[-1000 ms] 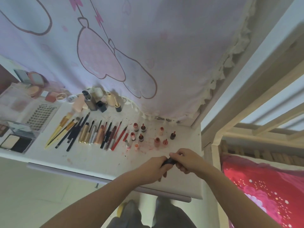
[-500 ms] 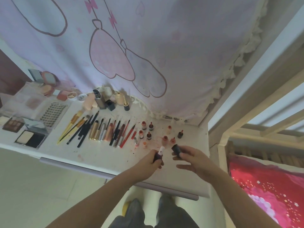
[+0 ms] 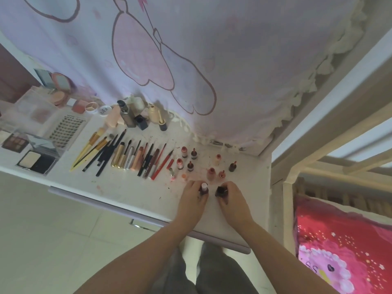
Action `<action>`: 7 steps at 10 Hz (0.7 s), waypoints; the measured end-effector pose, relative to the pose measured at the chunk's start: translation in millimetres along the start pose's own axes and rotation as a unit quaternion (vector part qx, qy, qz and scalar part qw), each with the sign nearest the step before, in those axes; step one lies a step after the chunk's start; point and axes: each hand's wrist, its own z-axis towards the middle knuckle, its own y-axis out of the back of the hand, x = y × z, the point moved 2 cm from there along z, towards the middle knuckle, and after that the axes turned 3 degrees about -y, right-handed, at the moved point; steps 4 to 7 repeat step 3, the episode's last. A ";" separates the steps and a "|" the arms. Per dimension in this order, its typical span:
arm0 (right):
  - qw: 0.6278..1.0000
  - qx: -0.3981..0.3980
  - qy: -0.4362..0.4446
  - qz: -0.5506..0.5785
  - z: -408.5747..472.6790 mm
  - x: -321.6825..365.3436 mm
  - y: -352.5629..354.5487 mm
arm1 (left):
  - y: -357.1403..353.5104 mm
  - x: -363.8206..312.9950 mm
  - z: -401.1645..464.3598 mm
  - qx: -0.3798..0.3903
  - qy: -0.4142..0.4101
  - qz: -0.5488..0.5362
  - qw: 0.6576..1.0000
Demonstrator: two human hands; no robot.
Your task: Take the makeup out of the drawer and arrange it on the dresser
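Note:
My left hand grips a small dark lipstick base with a pale tip, standing it on the white dresser top. Right beside it my right hand holds the dark cap down on the surface. Just beyond my hands stand several small lip-tint bottles. A row of pencils, brushes and tubes lies further left.
Foundation bottles and jars stand at the back by a pink printed curtain. Palettes and a compact sit at the left. The purple drawer front runs below the top. A white bed frame and red bedding are on the right.
My hands pulled the cap off the lipstick, then lowered both pieces onto the dresser top side by side.

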 end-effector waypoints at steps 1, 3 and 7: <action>0.999 0.001 0.028 -0.032 4.5 -3.2 -0.4 | -8.4 7.8 -3.4 -0.014 0.004 0.007 1.000; 0.999 0.048 0.016 0.000 2.4 -13.7 10.6 | -5.0 14.0 -21.3 -0.024 0.034 0.010 0.999; 0.999 0.048 0.016 0.000 2.4 -13.7 10.6 | -5.0 14.0 -21.3 -0.024 0.034 0.010 0.999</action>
